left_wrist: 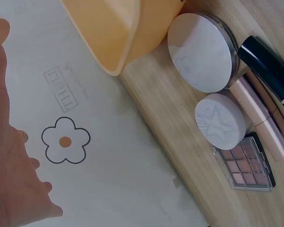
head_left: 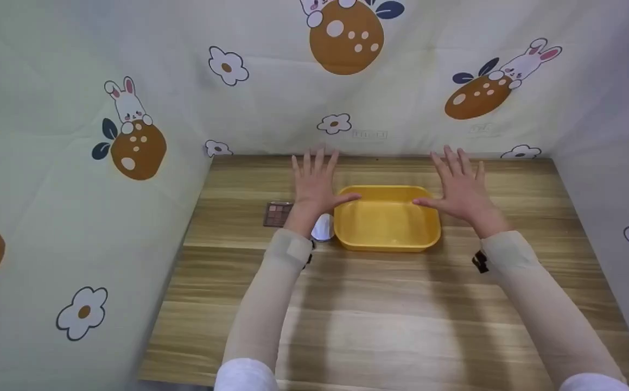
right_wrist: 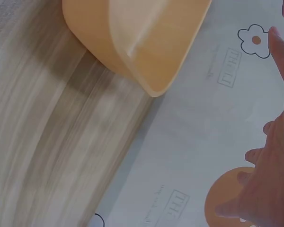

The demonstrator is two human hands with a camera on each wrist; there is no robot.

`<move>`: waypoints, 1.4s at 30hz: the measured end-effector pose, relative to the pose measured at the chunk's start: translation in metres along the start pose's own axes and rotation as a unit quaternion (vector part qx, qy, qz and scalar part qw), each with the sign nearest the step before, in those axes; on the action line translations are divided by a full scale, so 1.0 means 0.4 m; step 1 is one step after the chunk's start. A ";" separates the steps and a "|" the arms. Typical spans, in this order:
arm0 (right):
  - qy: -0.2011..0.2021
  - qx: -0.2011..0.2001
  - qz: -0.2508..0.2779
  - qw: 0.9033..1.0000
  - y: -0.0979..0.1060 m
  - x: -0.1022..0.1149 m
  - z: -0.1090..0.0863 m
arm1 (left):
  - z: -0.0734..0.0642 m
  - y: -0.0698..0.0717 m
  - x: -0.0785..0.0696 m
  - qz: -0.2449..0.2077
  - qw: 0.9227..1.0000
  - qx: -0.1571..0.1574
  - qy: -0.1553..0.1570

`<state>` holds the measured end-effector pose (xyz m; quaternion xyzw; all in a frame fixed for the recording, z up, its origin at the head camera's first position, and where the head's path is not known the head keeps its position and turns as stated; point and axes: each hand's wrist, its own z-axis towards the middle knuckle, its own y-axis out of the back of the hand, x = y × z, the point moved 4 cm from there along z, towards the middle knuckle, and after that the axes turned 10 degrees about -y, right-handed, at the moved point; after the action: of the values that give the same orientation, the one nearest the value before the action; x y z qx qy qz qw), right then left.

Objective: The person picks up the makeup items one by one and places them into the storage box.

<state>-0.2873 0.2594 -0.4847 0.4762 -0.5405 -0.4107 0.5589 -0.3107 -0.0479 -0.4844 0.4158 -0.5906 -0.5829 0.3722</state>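
Plastic tray (head_left: 387, 220) — smooth, faintly glossy

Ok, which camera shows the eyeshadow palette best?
Left wrist: the eyeshadow palette appears large, its separate colours distinct. The head view shows it small, partly hidden by the left arm; the right wrist view misses it.

Bench (head_left: 379, 326), backed by a hanging sheet (head_left: 276, 103), carrying a tub (head_left: 387, 220) toward its rear edge. Left of the tub, in a row leading away from it: a compact (left_wrist: 201, 54) just beside it, then a case (left_wrist: 221, 121), then a palette (left_wrist: 248, 165), leftmost. Before this row: a tube (left_wrist: 262, 120) near the case, and a cylinder (left_wrist: 267, 68) alongside the tube, nearer the bench's front.
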 end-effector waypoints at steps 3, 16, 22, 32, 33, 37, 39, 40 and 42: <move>0.000 0.003 0.006 1.000 -0.019 -0.006 -0.004 | -0.006 -0.012 0.002 -0.003 1.000 -0.002 0.002; -0.003 0.022 0.033 0.999 -0.073 -0.021 -0.025 | -0.012 -0.035 0.013 -0.009 1.000 0.001 0.007; 0.000 0.032 0.036 0.999 -0.098 -0.025 -0.030 | -0.021 -0.049 0.030 0.010 1.000 0.004 0.013; -0.001 0.037 0.027 0.999 -0.142 -0.037 -0.039 | -0.035 -0.076 0.050 -0.017 1.000 0.000 0.020; -0.002 0.038 0.029 0.999 -0.147 -0.038 -0.040 | -0.036 -0.080 0.051 -0.016 1.000 0.002 0.021; -0.004 0.040 0.044 0.998 -0.160 -0.042 -0.045 | -0.038 -0.091 0.057 -0.016 1.000 0.003 0.025; -0.004 0.037 0.046 0.998 -0.165 -0.043 -0.048 | -0.039 -0.095 0.060 -0.012 1.000 0.003 0.026; -0.004 0.036 0.047 0.998 -0.167 -0.043 -0.050 | -0.039 -0.097 0.061 -0.013 1.000 0.002 0.027; -0.004 0.035 0.045 0.998 -0.172 -0.044 -0.053 | -0.041 -0.101 0.063 -0.013 1.000 0.005 0.026</move>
<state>-0.2637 0.2641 -0.5549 0.4691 -0.5772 -0.3680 0.5580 -0.3028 -0.0766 -0.5251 0.4402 -0.5780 -0.5736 0.3783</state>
